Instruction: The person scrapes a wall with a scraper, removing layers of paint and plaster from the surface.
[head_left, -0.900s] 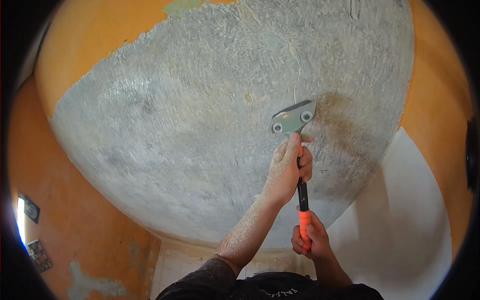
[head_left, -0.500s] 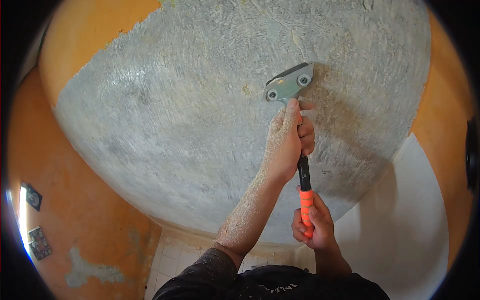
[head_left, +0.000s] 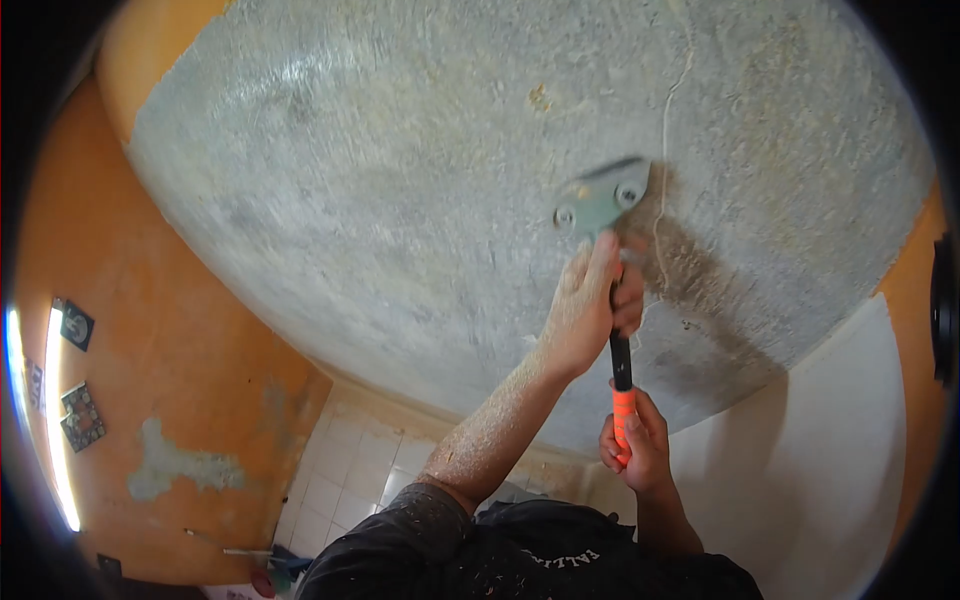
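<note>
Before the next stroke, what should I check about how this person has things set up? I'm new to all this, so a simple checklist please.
1. Left hand closed on the handle, just below the head of the scraper: ok.
2. Right hand closed on the orange grip at the lower end: ok.
3. Scraper edge touching the grey surface: cannot tell; the head is blurred.
4. Left forearm clean: not ok; pale dust covers it.
5. Grey surface free of cracks: not ok; a crack runs just right of the scraper's head in the picture.
</note>
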